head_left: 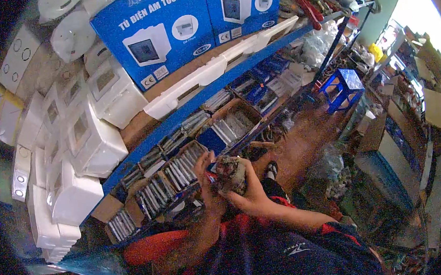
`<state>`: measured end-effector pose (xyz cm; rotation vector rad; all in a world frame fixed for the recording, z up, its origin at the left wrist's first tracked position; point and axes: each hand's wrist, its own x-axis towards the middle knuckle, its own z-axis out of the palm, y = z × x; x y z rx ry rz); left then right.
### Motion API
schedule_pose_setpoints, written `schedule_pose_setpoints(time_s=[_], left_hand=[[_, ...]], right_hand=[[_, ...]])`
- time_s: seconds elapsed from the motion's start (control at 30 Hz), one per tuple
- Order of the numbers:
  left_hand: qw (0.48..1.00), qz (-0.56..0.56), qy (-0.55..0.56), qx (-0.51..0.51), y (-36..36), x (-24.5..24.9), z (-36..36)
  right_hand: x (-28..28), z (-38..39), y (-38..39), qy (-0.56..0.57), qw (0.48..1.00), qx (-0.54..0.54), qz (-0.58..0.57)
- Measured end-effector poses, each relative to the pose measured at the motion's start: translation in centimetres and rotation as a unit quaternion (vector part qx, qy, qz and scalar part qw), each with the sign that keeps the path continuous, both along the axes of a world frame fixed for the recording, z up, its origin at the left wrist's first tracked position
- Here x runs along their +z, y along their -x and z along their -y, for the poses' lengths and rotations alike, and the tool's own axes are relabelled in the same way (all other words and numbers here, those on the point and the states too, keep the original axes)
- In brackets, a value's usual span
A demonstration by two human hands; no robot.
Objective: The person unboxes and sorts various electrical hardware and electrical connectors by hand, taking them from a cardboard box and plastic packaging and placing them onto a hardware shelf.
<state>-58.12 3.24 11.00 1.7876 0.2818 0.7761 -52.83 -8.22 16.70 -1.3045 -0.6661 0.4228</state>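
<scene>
Both hands are together in front of my chest, around a rounded, dark brown and greyish bundle point(231, 175) that looks wrapped in clear plastic. My right hand point(248, 190) grips it from the right and below, thumb along its edge. Against its left side is my left hand point(205, 182), fingers bent upward, with a small red and blue patch showing beside the palm. Just beyond the hands, an open cardboard box point(236, 113) on the lower shelf holds plastic-wrapped pale pieces. Boxes of thin wrapped packs point(184, 168) stand in rows behind my left hand.
A blue shelf edge point(178, 122) runs diagonally above the lower boxes. White electrical enclosures point(95, 136) are stacked on the left, with large blue printed cartons point(172, 36) at the top. A blue stool point(342, 90) stands in the aisle. Cardboard boxes point(386, 167) crowd the right side.
</scene>
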Motion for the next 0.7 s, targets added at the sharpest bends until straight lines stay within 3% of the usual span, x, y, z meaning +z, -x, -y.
schedule_pose_setpoints(time_s=[0.07,0.13,0.27,0.33,0.4,0.47,0.57,0.6,0.7], left_hand=[[0.999,0.013,0.043,-0.015,-0.2,-0.1,0.5],[0.982,0.049,0.176,-0.052,-0.1,0.4,1.8],[0.915,0.121,0.379,-0.07,-1.5,-1.2,1.0],[0.829,0.18,0.498,-0.181,-1.7,-2.0,1.1],[0.711,0.233,0.597,-0.288,-1.9,-2.6,1.3],[0.566,0.275,0.68,-0.377,-2.0,-3.0,1.8],[0.815,0.128,0.511,-0.243,-1.5,1.5,3.4],[0.848,0.108,0.495,-0.155,-1.8,1.2,3.6],[0.742,0.126,0.651,-0.098,-2.4,-4.2,1.6]], right_hand=[[-1.4,-0.1,-0.5,0.023,0.999,-0.034,0.001],[-1.6,-0.4,-0.7,0.062,0.996,-0.051,-0.03],[-0.8,0.4,-0.2,0.095,0.981,0.02,0.167],[-0.1,0.7,-0.1,0.169,0.945,0.039,0.278],[1.4,1.0,-0.7,0.271,0.887,0.021,0.374],[1.6,0.5,-2.5,0.262,0.899,-0.033,0.351],[1.8,0.1,-5.5,0.251,0.913,-0.063,0.317],[1.5,0.0,-5.9,0.235,0.917,-0.052,0.319],[1.5,0.5,-5.7,0.186,0.934,0.017,0.303]])
